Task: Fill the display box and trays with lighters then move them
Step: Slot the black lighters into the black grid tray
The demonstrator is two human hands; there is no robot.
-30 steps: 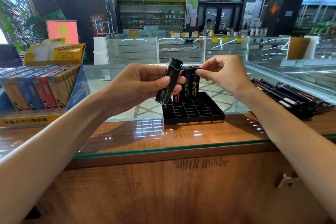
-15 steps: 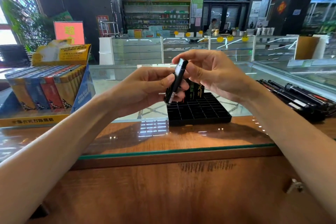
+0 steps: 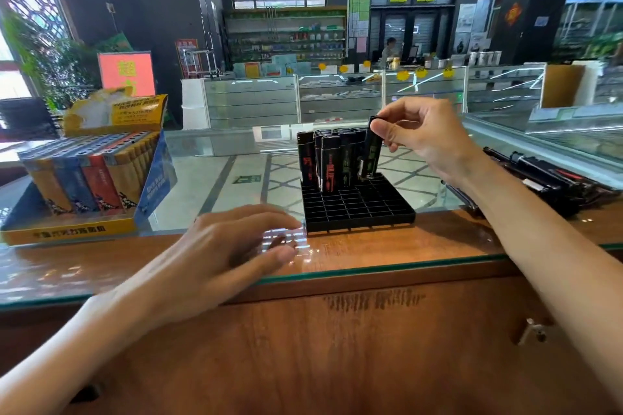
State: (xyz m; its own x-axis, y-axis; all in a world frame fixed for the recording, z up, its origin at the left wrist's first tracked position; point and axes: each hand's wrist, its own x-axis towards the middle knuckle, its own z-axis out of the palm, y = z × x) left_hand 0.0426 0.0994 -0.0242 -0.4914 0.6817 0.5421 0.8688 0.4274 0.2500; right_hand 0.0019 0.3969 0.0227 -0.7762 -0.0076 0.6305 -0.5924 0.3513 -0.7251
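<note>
Black lighter [image 3: 371, 153]: near upright, base in black grid tray [image 3: 367, 214] at its 1 o'clock, top pinched by right hand [image 3: 429, 140] fingers [image 3: 382, 129]. Left hand [image 3: 222, 256]: fingers straight, flat on tabletop [image 3: 387, 254], tray's 8 o'clock.

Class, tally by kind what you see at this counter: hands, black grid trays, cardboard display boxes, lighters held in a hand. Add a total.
Hands: 2, left hand, right hand
Black grid trays: 1
Cardboard display boxes: 1
Lighters held in a hand: 1
Total: 5
</note>
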